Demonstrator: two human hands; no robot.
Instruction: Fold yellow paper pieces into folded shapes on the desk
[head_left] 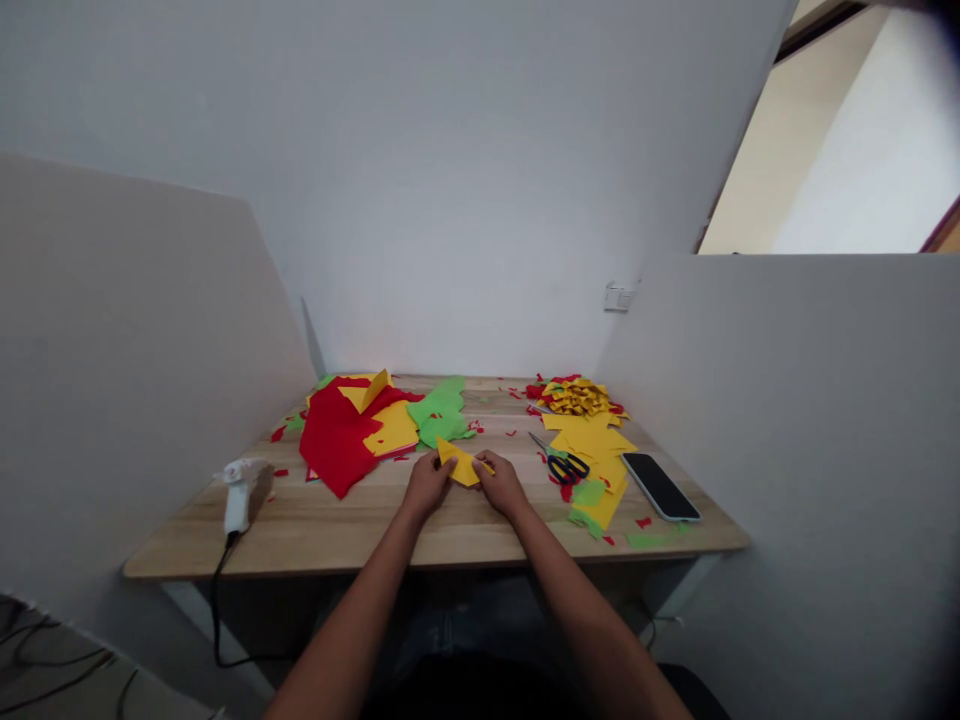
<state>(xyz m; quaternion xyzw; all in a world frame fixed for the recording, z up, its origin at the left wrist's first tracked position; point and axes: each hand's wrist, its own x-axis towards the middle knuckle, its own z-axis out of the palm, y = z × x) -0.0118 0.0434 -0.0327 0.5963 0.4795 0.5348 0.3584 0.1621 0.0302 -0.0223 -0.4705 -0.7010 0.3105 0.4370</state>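
Between my two hands, just above the table (337, 535), is a folded piece of yellow paper (461, 465). My left hand (429, 482) pinches its left side, with the thumb on the near face and a pointed corner rising above. My right hand (501, 484) grips the right end, fingers closed around the edge. Beyond the hands lie torn sheets of green paper (441, 405). To the right of my right hand rest scissors (566, 467) with dark handles, blades pointing up and left.
Red paper (334, 440) and yellow sheets (394, 430) cover the left back. A pile of folded yellow pieces (577, 397) stands back right, above loose yellow paper (592, 437). A phone (660, 487) lies near the right edge; a white corded tool (237, 503) stands at left. Walls border the table.
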